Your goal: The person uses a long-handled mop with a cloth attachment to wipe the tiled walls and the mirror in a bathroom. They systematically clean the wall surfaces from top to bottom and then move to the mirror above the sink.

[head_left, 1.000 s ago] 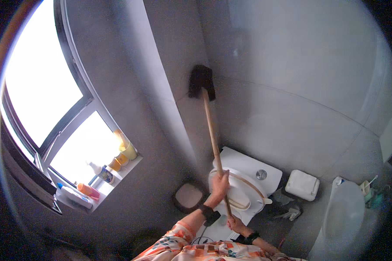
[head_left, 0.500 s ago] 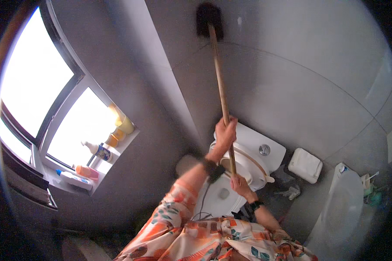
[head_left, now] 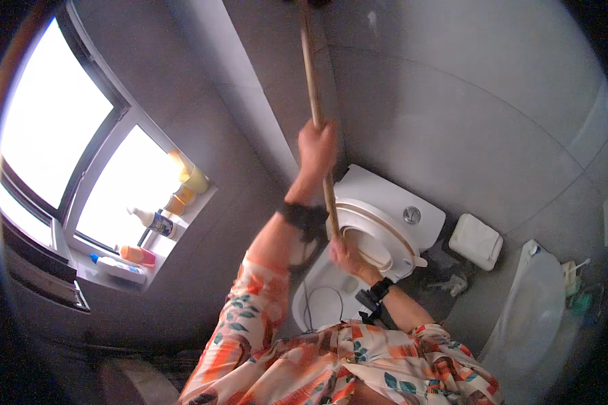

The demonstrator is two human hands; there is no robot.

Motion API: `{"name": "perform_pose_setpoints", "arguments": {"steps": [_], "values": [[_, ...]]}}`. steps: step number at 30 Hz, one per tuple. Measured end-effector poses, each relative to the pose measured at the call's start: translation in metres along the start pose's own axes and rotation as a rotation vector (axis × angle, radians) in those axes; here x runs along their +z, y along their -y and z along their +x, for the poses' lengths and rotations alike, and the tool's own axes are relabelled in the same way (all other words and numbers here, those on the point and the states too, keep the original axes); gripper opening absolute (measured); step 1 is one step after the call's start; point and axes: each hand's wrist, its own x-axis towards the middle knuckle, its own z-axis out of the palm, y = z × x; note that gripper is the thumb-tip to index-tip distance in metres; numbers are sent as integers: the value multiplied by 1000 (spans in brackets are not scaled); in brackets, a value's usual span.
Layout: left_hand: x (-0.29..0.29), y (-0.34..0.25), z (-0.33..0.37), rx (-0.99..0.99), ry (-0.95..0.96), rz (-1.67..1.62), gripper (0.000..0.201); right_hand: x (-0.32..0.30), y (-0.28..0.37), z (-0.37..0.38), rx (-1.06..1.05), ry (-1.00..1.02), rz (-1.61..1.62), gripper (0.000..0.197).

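Note:
My left hand [head_left: 317,150] is wrapped round the long wooden handle of a brush [head_left: 311,71], at its middle. My right hand [head_left: 348,256] grips the same handle at its lower end, in front of the toilet. From there the handle slants up along the grey tiled wall [head_left: 446,94]. Only a sliver of the dark brush head shows at the top edge. Behind and below my right hand is the white toilet [head_left: 422,233], its lid [head_left: 385,214] raised against the tank.
On the sill of the bright window [head_left: 118,196] at left stand several bottles [head_left: 157,223] and a yellow container [head_left: 194,177]. A white box [head_left: 476,241] is fixed to the wall right of the toilet. Farther right is a white basin [head_left: 530,317].
Both my hands have moved up and to the left with the brush. Its dark head, fully seen on the wall before, has slid mostly past the top edge.

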Motion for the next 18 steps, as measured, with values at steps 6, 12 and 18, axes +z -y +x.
{"name": "perform_pose_setpoints", "arguments": {"steps": [6, 12, 18], "values": [[-10, 81, -81, -235, -23, 167, 20, 51, -36, -91, 270, 292, 401, 47], [-5, 137, -120, -304, 25, 32, 14, 59, -51, -142, 498, 230, 433, 49], [-6, 153, -154, -533, 72, 9, 18, 90, -53, -184, 624, 232, 604, 50]]}}
